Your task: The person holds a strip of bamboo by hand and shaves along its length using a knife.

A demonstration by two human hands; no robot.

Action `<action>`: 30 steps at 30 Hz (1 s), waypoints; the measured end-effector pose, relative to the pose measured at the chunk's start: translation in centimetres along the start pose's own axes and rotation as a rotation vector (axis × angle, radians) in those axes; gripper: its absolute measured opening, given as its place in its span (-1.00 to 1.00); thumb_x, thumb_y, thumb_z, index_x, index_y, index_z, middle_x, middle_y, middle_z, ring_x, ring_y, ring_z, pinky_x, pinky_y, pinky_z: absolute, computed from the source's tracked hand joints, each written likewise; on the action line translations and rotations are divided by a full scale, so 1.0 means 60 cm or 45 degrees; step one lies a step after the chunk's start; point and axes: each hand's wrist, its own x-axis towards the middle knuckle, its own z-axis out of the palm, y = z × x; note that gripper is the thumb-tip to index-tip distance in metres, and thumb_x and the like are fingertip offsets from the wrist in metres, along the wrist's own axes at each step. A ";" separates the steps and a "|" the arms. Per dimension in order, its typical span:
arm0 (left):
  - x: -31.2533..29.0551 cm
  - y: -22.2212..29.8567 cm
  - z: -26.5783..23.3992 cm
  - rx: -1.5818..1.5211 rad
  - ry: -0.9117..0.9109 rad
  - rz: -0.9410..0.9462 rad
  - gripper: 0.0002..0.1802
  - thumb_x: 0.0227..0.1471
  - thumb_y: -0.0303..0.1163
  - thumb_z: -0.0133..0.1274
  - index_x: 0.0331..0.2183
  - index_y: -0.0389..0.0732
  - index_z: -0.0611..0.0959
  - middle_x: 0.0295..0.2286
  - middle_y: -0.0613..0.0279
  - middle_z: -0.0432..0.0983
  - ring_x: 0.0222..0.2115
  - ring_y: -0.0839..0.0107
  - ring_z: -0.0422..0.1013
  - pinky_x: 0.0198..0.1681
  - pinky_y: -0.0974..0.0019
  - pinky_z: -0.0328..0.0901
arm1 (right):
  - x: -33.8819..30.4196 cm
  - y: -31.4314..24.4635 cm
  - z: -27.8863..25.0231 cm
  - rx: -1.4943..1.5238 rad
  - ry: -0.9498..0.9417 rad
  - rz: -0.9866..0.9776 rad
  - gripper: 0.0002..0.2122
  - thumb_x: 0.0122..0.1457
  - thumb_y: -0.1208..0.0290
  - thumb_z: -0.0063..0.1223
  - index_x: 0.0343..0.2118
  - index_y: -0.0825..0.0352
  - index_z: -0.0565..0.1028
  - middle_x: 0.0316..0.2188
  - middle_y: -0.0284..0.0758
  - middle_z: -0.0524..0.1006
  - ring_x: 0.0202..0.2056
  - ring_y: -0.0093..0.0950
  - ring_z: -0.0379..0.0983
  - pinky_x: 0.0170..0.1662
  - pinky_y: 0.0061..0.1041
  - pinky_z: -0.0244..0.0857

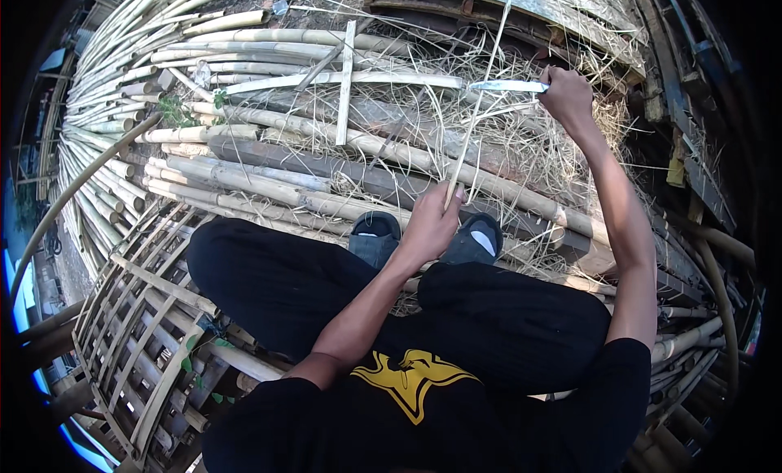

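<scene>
My left hand [432, 222] is closed round the lower end of a thin bamboo strip [475, 115], which rises away from me and leans slightly right. In my right hand [566, 98] is a knife, gripped by its handle, which my fingers hide. Its pale, shiny blade [509, 86] points left, and the tip lies close to the strip; whether they touch I cannot tell. Left of the blade, a long flat bamboo slat [342, 80] lies nearly level, with a shorter slat [346, 82] crossing it upright.
Bamboo poles [318, 200] lie in rows before my sandals [481, 237]. Pale shavings [521, 164] are strewn over them at the right. A woven bamboo lattice [134, 335] stands at my left, and stacked wooden planks [529, 13] are at the far right. More poles [106, 164] fan out at far left.
</scene>
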 end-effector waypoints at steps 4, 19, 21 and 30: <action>0.013 0.012 -0.011 -0.035 0.038 0.021 -0.61 0.23 -0.17 -0.13 -0.43 -0.31 0.51 -0.73 0.31 0.23 -0.67 0.56 0.13 -0.60 0.32 0.08 | -0.048 -0.071 -0.007 0.399 -0.343 0.183 -0.78 0.03 0.32 -0.02 -0.51 0.38 0.57 -0.53 0.03 0.54 -0.43 -0.07 0.53 -0.29 -0.15 0.41; -0.008 -0.012 0.009 0.063 -0.194 -0.111 -0.57 0.24 -0.18 -0.17 -0.46 -0.39 0.45 -0.68 -0.04 0.35 -0.64 0.11 0.29 -0.48 0.08 0.19 | -0.053 -0.055 0.052 0.221 -0.377 -0.057 -0.76 -0.09 0.35 0.05 -0.58 0.50 0.50 -0.57 0.05 0.52 -0.43 -0.02 0.52 -0.31 -0.14 0.43; -0.002 -0.002 0.002 0.056 -0.232 -0.159 -0.58 0.24 -0.19 -0.16 -0.47 -0.38 0.43 -0.70 0.00 0.33 -0.65 0.13 0.26 -0.49 0.08 0.18 | -0.044 -0.049 0.056 0.201 -0.394 -0.032 -0.77 -0.08 0.35 0.04 -0.58 0.49 0.50 -0.57 0.03 0.52 -0.44 -0.03 0.52 -0.31 -0.14 0.43; -0.042 -0.018 0.001 -0.163 -0.391 -0.227 -0.58 0.25 -0.08 -0.15 -0.51 -0.20 0.38 -0.70 0.51 0.15 -0.70 0.69 0.05 -0.67 0.48 0.02 | 0.006 0.090 0.055 -0.036 -0.153 0.057 -0.79 -0.04 0.37 -0.02 -0.48 0.46 0.49 -0.50 0.02 0.53 -0.40 -0.01 0.52 -0.32 -0.12 0.42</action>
